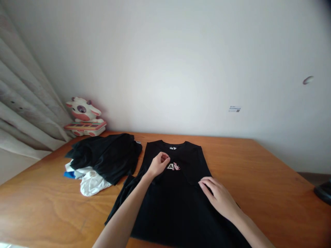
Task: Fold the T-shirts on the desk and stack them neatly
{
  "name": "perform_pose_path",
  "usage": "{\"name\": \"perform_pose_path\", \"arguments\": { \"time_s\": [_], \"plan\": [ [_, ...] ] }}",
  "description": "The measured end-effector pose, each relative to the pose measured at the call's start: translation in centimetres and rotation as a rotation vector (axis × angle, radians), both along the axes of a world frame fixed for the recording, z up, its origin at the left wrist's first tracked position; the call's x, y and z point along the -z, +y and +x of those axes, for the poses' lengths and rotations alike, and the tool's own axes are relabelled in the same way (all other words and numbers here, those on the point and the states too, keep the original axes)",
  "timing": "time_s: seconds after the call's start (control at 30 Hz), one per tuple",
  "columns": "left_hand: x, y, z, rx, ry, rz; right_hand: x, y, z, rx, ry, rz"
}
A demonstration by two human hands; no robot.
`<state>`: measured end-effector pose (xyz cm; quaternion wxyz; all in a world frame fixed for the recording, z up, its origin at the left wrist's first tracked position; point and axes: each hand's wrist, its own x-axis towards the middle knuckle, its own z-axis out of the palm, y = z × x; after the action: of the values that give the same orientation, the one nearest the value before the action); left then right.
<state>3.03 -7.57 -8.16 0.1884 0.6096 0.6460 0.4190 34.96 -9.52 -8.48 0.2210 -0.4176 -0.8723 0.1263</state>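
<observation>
A black T-shirt (pixel 170 210) lies spread on the wooden table, neckline away from me. Its chest carries a small print (pixel 173 166) with a letter A and a pink figure. My left hand (pixel 159 164) is over the chest just left of this print, thumb and fingertips pinched together, apparently on the shirt's cloth. Lower down, my right hand (pixel 216 194) rests at the shirt's right side, fingers stretched out and touching the fabric. Bunched black cloth (pixel 124 193) lies along the shirt's left side, partly behind my left forearm.
Left of the shirt, a loose pile of black clothes (pixel 108 155) covers white clothing (pixel 93 182) and a bit of blue cloth (pixel 69 174). A cow-shaped toy keyboard (pixel 85 119) stands at the back left by the curtain (pixel 23 89). A dark object (pixel 323 191) sits at the far right.
</observation>
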Motion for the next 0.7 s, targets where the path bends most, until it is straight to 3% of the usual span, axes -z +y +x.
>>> {"name": "perform_pose_path", "arguments": {
  "time_s": [0.13, 0.2, 0.3, 0.47, 0.7],
  "plan": [
    [-1.2, -5.1, -4.8, 0.013, 0.203, -0.025, 1.5, 1.8, 1.8, 0.179, 0.042, 0.095],
    [-0.5, -7.3, -6.0, 0.064, 0.404, -0.065, 1.9, 1.9, 1.5, 0.165, 0.01, 0.092],
    [1.6, -8.9, -6.0, 0.101, 0.646, -0.09, 2.1, 0.9, -0.6, 0.096, -0.076, 0.043],
    [3.4, -8.3, -5.2, 0.034, 0.758, -0.024, 3.1, 0.2, -4.1, 0.107, -0.25, -0.085],
    [2.3, -5.1, -5.9, -0.051, 0.581, 0.038, 3.7, 3.5, -5.2, 0.147, -0.25, -0.014]
  ]
}}
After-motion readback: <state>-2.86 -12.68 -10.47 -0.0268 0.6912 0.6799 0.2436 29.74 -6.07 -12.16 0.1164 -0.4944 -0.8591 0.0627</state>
